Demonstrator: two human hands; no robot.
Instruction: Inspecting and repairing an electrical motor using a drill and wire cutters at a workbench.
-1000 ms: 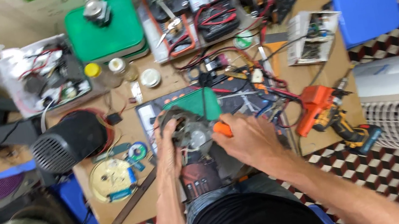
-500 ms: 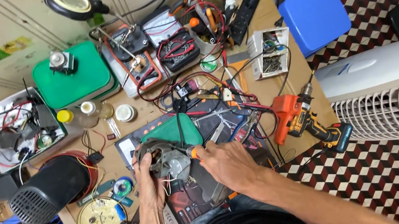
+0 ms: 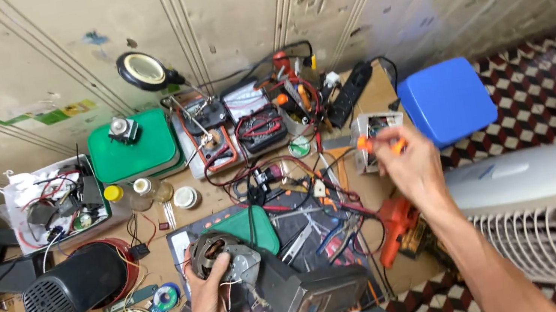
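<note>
- Motor (image 3: pixel 223 257) sits near the bench's (image 3: pixel 367 98) front edge, round and grey with copper windings showing, and the left hand (image 3: pixel 210 297) is wrapped around its near side from below, fingers closed on the housing.
- Just right of the motor there's a dark grey boxy meter (image 3: pixel 309 291) lying tilted, and it overlaps the motor's right side, so I can't tell where one ends and the other starts.
- Motor rests on a green mat (image 3: pixel 252 225), with loose wires and pliers (image 3: pixel 334 234) scattered right of it.
- Right hand (image 3: pixel 409 167) is lifted up over the bench's right edge, well apart from the motor, up and to the right of it. So the left hand is the one actually on the motor.
- Right hand's fingers are pinched shut on an orange screwdriver (image 3: pixel 376 144). Its long axis runs roughly left-right, handle end poking out to the left; the tip is buried in the hand or blurred, can't make it out.
- An orange drill (image 3: pixel 396 223) lies under that forearm at the right edge, partly covered.
- Further back: a green box (image 3: pixel 133 155) at the back left, a red-framed meter (image 3: pixel 211 141) mid-back, and a magnifier lamp (image 3: pixel 143 71) against the wall.
- Blue stool (image 3: pixel 445 100) stands off the right back corner.
- My lap cuts off the bench's front edge.
</note>
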